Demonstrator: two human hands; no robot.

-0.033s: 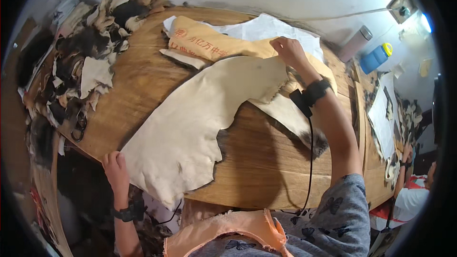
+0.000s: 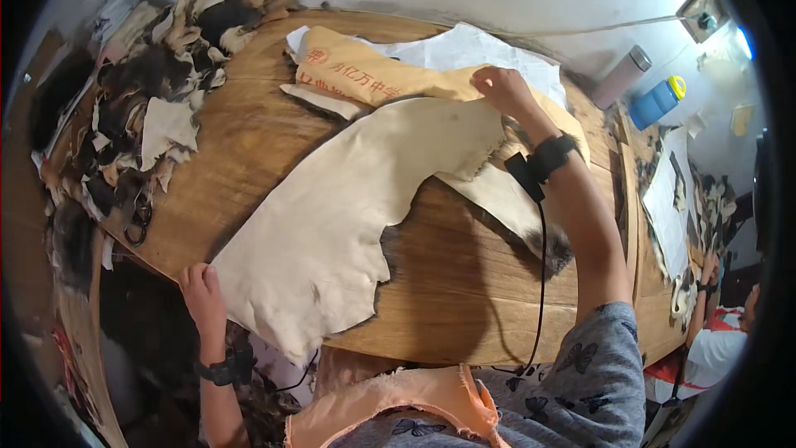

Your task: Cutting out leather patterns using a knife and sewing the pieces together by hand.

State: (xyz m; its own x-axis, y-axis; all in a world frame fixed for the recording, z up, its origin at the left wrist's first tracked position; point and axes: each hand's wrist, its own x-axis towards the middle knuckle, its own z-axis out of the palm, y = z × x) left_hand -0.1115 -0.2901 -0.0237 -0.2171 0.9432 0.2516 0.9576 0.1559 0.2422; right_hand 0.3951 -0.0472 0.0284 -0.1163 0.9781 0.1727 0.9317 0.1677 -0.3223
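A large cream piece of hide (image 2: 323, 199), dark fur showing along its edge, stretches across the wooden table (image 2: 448, 307). My left hand (image 2: 201, 292) pinches its lower left edge near the table's front. At the far end, my right hand (image 2: 503, 90) grips the upper right corner with fingers closed. Beneath that end lies a tan printed paper sheet (image 2: 431, 83) on top of a white sheet (image 2: 473, 46). Another pale hide piece (image 2: 497, 199), furred at its tip, partly shows under my right forearm. Both of my wrists wear black straps; a cable hangs from the right one.
Fur and hide scraps (image 2: 166, 41) are heaped along the left side, with black-handled scissors (image 2: 138, 224) beside them. A pink bottle (image 2: 622, 76) and a blue bottle (image 2: 655, 102) stand at the back right. Another person's arm (image 2: 705, 290) shows at the far right, near more scraps.
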